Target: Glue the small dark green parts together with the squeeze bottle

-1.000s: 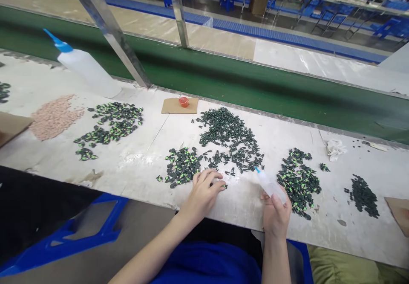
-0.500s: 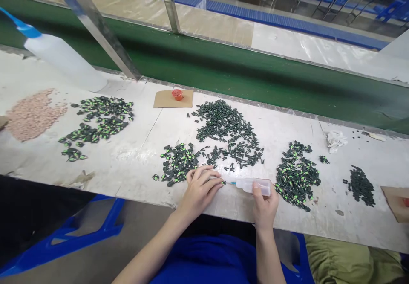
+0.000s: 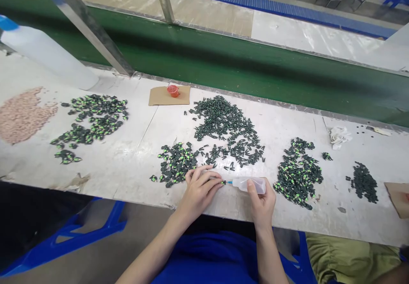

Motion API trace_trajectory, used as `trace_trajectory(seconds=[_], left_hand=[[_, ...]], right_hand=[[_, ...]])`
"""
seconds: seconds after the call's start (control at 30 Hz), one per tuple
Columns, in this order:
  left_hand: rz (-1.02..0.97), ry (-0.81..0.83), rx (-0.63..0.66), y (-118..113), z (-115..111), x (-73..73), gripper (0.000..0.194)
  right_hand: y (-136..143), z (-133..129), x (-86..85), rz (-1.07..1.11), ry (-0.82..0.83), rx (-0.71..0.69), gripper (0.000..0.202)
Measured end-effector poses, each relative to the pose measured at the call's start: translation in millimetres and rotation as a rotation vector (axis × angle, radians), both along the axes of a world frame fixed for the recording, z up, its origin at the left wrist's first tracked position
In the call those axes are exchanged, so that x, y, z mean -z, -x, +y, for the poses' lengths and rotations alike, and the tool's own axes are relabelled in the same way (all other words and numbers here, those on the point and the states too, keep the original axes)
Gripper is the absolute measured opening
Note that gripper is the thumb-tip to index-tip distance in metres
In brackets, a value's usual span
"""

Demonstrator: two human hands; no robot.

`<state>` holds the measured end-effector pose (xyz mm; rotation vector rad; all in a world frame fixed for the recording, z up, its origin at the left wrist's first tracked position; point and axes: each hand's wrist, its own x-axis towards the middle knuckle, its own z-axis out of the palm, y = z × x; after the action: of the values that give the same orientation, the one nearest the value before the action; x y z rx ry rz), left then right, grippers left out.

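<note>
Small part (image 3: pixel 223 182) and squeeze bottle (image 3: pixel 244 184) held nozzle-to-part.
Black-and-green pieces (image 3: pixel 177 163) are heaped beside the left hand (image 3: pixel 201 188), by which the small part is pinched; dark pegs (image 3: pixel 220 122) are strewn beyond. The squeeze bottle's blue nozzle (image 3: pixel 229 182) is aimed at the part, contact unclear; the bottle is clasped by the right hand (image 3: pixel 262 201). A second heap (image 3: pixel 298 175) is seen farther right.

We judge this place to be a factory workshop, because we see one long table (image 3: pixel 137 169) with many heaps of small parts (image 3: pixel 179 162), and metal posts (image 3: pixel 83 24) behind.
</note>
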<state>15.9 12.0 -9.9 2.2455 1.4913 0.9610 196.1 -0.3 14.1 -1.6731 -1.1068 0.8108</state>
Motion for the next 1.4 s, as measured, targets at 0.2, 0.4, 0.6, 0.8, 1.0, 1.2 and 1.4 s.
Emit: trace_trajectory(seconds=[0.2,0.4,0.6,0.8,1.0,1.2,1.4], left_hand=[[0.013,0.015,-0.011,0,-1,0.7,0.013],[-0.006,-0.037,-0.004,-1,1,-1.6,0.012],[0.002,-0.034,-0.012,-2,1,-2.3,0.012],[-0.023,-0.046,-0.009,-2,1,-3.9,0.010],[-0.006,-0.061,-0.004,-2,2,-3.7,0.011],[-0.019,-0.086,-0.071,4,-5,-6.2,0.011],[0.029,-0.038,-0.178,16,-10,-3.6,0.010]], right_hand=[[1,-1,-1.1,-0.010,-0.014,0.024,0.038],[0,-1,0.5,-0.004,-0.005,-0.006,0.037],[-1,0,0.6,-0.010,-0.004,-0.022,0.037],[0,-1,0.5,0.002,0.008,-0.005,0.037],[-2,-3,6.1,0.121,-0.054,0.085,0.035],[-14,-3,10.5,0.238,-0.169,0.200,0.032],[-18,4,9.8,0.190,-0.197,0.159,0.048]])
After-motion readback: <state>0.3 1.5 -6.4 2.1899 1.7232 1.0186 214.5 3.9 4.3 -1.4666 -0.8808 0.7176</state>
